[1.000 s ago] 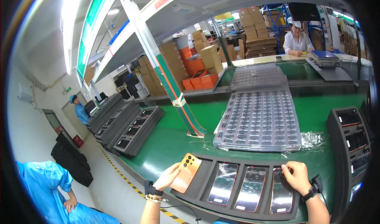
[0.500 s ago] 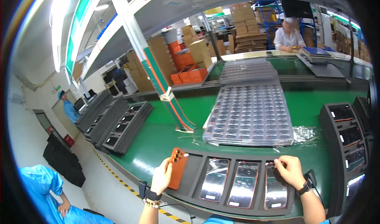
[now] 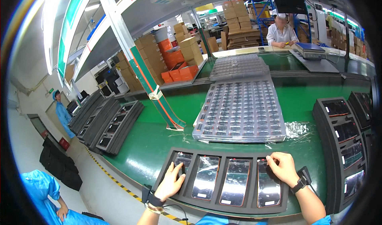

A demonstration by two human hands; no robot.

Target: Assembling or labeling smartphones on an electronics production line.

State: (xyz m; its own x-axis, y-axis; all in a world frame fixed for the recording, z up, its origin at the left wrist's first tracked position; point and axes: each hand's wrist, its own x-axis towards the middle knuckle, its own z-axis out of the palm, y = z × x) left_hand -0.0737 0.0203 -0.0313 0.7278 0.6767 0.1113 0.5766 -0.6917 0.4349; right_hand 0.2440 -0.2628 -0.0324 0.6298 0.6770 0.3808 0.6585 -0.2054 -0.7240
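Observation:
A black foam tray (image 3: 217,178) lies near the front edge of the green bench, with several orange-edged smartphones face up in its slots. My left hand (image 3: 171,181) rests over the leftmost phone (image 3: 183,160), its fingers stretched out on the dark screen and covering the lower part. At the top edge of the rightmost phone (image 3: 269,187), the fingers of my right hand (image 3: 283,169) are curled together; whatever they hold is hidden. Between the hands, two phones, one left (image 3: 206,177) and one right (image 3: 234,181), lie in their slots untouched.
Beyond the tray sits a clear plastic tray stack (image 3: 240,113) filled with small parts. More foam trays of phones stand at the right (image 3: 343,133) and left (image 3: 119,125). A taped post (image 3: 155,92) rises from the bench. A person in white (image 3: 281,33) works across it.
My left hand held an orange phone upright, back showing, over the leftmost slot. Now that phone lies screen up there, under spread fingers. My right hand stays at the rightmost phone's top.

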